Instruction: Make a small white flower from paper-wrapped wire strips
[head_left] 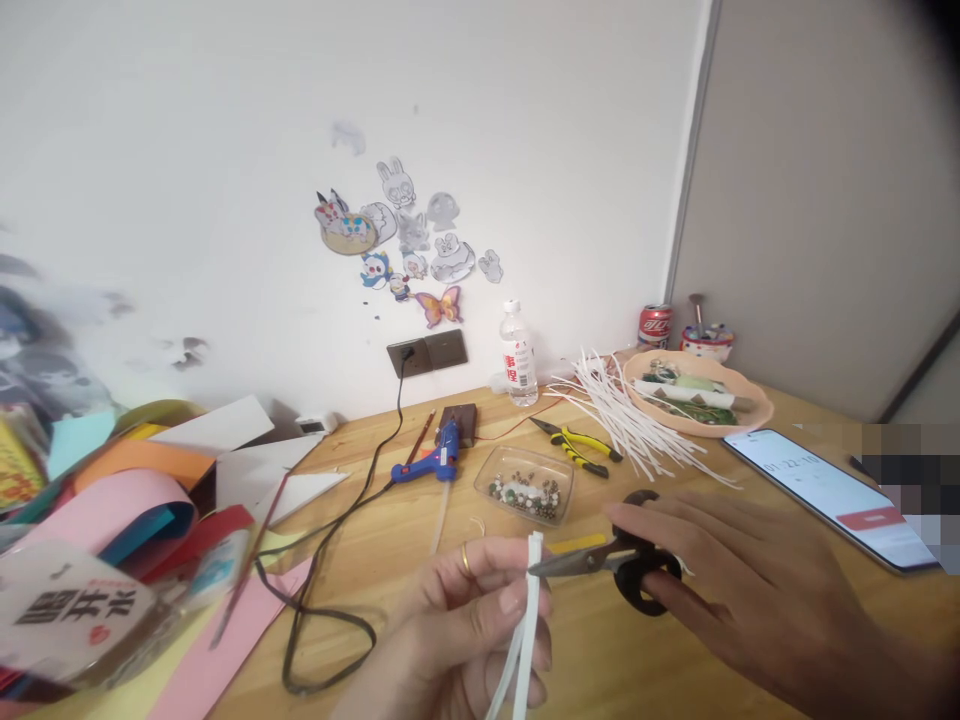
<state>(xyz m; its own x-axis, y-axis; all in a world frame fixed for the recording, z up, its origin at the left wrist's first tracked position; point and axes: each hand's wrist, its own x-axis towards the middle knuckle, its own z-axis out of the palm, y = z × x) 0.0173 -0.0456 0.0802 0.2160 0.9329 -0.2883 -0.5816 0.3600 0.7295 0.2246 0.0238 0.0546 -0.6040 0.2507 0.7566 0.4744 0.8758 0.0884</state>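
Observation:
My left hand (480,620), with a ring on one finger, pinches several white flat strips (529,640) just below their top ends. The strips hang down past the bottom of the view. In my right hand (757,590) is a pair of scissors (592,560) with black handles, thumb and fingers at the loops. Its dark blades point left and meet the strips near the top, just above my left thumb. A yellow strip (577,544) shows behind the blades; whether it is part of the scissors I cannot tell.
A clear tray of beads (525,485), yellow-black pliers (577,445) and a blue glue gun (435,460) lie beyond my hands. White strips (637,415), a peach bowl (757,400), a phone (832,495) and a bottle (517,355) stand farther right. Coloured paper (135,510) and a black cord (296,620) cover the left.

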